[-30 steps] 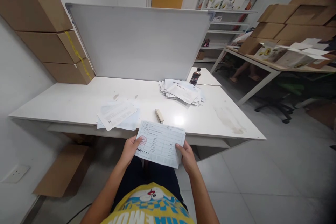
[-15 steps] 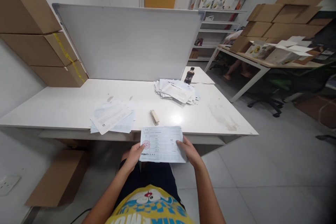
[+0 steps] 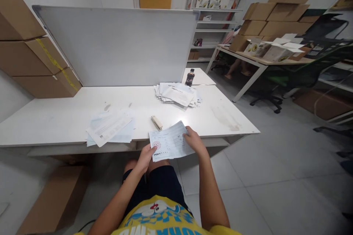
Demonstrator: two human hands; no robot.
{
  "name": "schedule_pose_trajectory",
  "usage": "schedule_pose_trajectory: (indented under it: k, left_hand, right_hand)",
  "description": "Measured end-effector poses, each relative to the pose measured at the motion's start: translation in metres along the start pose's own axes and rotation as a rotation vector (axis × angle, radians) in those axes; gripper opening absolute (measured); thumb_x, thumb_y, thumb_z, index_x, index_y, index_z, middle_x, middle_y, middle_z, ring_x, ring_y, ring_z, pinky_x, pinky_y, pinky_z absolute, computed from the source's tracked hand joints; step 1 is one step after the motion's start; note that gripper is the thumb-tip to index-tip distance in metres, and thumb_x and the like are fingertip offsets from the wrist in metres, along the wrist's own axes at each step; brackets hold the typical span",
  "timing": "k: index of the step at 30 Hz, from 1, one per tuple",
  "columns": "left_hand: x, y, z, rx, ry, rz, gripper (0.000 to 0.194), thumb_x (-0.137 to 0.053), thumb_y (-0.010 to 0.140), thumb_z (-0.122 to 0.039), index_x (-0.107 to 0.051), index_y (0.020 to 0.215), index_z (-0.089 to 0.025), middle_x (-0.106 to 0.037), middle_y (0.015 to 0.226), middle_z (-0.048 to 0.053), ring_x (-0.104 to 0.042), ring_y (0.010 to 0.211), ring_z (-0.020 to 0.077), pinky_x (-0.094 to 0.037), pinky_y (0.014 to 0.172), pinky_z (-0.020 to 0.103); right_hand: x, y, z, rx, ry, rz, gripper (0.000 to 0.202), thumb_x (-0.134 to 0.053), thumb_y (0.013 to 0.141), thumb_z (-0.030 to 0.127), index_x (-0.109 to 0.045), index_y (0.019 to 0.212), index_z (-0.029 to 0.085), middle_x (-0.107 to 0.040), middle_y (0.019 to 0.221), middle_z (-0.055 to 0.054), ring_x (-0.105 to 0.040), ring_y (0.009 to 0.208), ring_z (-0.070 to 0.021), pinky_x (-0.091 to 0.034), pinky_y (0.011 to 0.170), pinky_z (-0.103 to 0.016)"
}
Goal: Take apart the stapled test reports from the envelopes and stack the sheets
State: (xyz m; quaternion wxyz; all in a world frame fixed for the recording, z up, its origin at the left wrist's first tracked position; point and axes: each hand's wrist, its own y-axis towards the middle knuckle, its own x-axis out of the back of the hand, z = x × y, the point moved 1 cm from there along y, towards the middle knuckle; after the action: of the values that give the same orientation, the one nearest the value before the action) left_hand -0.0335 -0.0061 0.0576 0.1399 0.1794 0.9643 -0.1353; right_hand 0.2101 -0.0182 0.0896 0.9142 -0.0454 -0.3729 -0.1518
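Light blue printed sheets [image 3: 171,143] with a round red stamp are held between both hands at the table's front edge, tilted up toward the right. My left hand [image 3: 146,157] pinches their left edge beside the stamp. Closed on their right edge is my right hand [image 3: 193,140]. Just behind the sheets a beige stapler [image 3: 156,122] lies on the white table [image 3: 68,108]. Loose white and blue papers [image 3: 111,128] are spread to the left. A thicker pile of papers [image 3: 178,94] lies farther back, right of the middle.
A dark soda bottle [image 3: 190,77] stands behind the pile. The whiteboard [image 3: 118,47] rises along the table's back, with stacked cartons [image 3: 41,58] at its left. At the right are another table [image 3: 248,58] with boxes, an office chair [image 3: 292,73] and part of a person's legs [image 3: 234,69].
The held sheets have turned, their right side raised along with my right hand. My left hand has shifted slightly right. The whole view has moved, with the surroundings now farther left in it.
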Motion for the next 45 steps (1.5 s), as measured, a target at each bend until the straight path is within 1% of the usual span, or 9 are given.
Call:
schedule_pose_trajectory:
  k: [6, 9, 12, 16, 21, 31, 37, 42, 45]
  left_hand:
    - [-0.005, -0.006, 0.011, 0.012, -0.045, -0.056, 0.052, -0.078, 0.063, -0.047, -0.070, 0.100, -0.011, -0.073, 0.099, 0.013, -0.066, 0.091, 0.0275, -0.047, 0.088, 0.040]
    - [-0.005, 0.006, 0.013, 0.019, -0.040, -0.051, 0.052, -0.081, 0.058, -0.047, -0.071, 0.093, -0.010, -0.073, 0.093, 0.014, -0.066, 0.088, 0.0275, -0.047, 0.087, 0.041]
    - [-0.008, 0.022, 0.012, 0.030, -0.046, -0.037, 0.052, -0.081, 0.055, -0.048, -0.071, 0.089, -0.010, -0.073, 0.089, 0.013, -0.066, 0.086, 0.0274, -0.047, 0.084, 0.040]
    - [-0.013, 0.038, 0.012, 0.042, -0.037, -0.023, 0.050, -0.080, 0.054, -0.047, -0.071, 0.086, -0.010, -0.073, 0.083, 0.012, -0.065, 0.082, 0.0262, -0.048, 0.078, 0.037]
    - [-0.016, 0.049, 0.017, 0.009, 0.001, -0.020, 0.043, -0.076, 0.059, -0.045, -0.071, 0.084, -0.010, -0.072, 0.079, 0.011, -0.064, 0.084, 0.0263, -0.047, 0.073, 0.033]
    - [-0.006, 0.055, 0.012, 0.008, 0.129, -0.030, 0.027, -0.074, 0.057, -0.033, -0.071, 0.072, -0.011, -0.069, 0.070, 0.006, -0.061, 0.074, 0.0229, -0.043, 0.067, 0.030]
    - [-0.003, 0.058, 0.013, 0.021, 0.142, -0.056, 0.019, -0.071, 0.055, -0.031, -0.066, 0.059, -0.013, -0.063, 0.057, 0.003, -0.053, 0.060, 0.0165, -0.039, 0.059, 0.027]
    - [-0.009, 0.051, 0.014, -0.004, 0.154, -0.089, 0.023, -0.070, 0.056, -0.034, -0.061, 0.053, -0.014, -0.059, 0.053, 0.000, -0.048, 0.055, 0.0131, -0.035, 0.054, 0.024]
    - [-0.013, 0.041, 0.017, -0.020, 0.152, -0.104, 0.028, -0.072, 0.056, -0.040, -0.063, 0.057, -0.014, -0.063, 0.058, 0.002, -0.052, 0.058, 0.0152, -0.037, 0.056, 0.025]
  right_hand:
    - [-0.002, 0.002, -0.006, 0.058, -0.040, -0.036, 0.035, -0.042, 0.082, 0.022, -0.054, 0.115, 0.022, -0.066, 0.084, -0.006, -0.059, 0.079, -0.0242, -0.042, 0.068, -0.031]
    - [-0.008, 0.010, 0.006, 0.107, -0.178, -0.120, 0.044, -0.045, 0.079, 0.016, -0.051, 0.123, 0.015, -0.064, 0.107, -0.016, -0.056, 0.100, -0.0301, -0.043, 0.083, -0.039]
    - [-0.021, 0.017, 0.028, 0.298, -0.226, -0.242, 0.054, -0.046, 0.078, 0.011, -0.046, 0.131, 0.013, -0.050, 0.134, -0.017, -0.039, 0.127, -0.0325, -0.030, 0.104, -0.049]
    - [-0.052, 0.018, 0.054, 0.477, -0.207, -0.034, 0.061, -0.040, 0.073, 0.001, -0.049, 0.131, 0.018, -0.054, 0.133, -0.010, -0.046, 0.124, -0.0242, -0.035, 0.104, -0.041]
    - [-0.082, 0.009, 0.066, 0.446, -0.123, 0.001, 0.060, -0.038, 0.068, -0.003, -0.058, 0.120, 0.020, -0.057, 0.131, -0.004, -0.055, 0.114, -0.0178, -0.044, 0.094, -0.028]
    - [-0.087, 0.011, 0.077, 0.427, -0.255, -0.092, 0.043, -0.042, 0.072, -0.002, -0.067, 0.100, 0.019, -0.068, 0.110, -0.007, -0.058, 0.103, -0.0205, -0.039, 0.093, -0.033]
    - [-0.103, 0.003, 0.077, 0.388, -0.345, -0.109, 0.035, -0.043, 0.078, 0.002, -0.063, 0.104, 0.016, -0.067, 0.107, -0.010, -0.059, 0.096, -0.0224, -0.039, 0.086, -0.034]
    - [-0.093, 0.002, 0.092, 0.368, -0.383, -0.046, 0.029, -0.045, 0.079, 0.005, -0.062, 0.101, 0.015, -0.066, 0.101, -0.012, -0.058, 0.094, -0.0249, -0.041, 0.085, -0.037]
    - [-0.087, -0.010, 0.093, 0.368, -0.304, -0.115, 0.044, -0.042, 0.079, 0.002, -0.056, 0.118, 0.014, -0.060, 0.121, -0.015, -0.054, 0.110, -0.0256, -0.037, 0.098, -0.041]
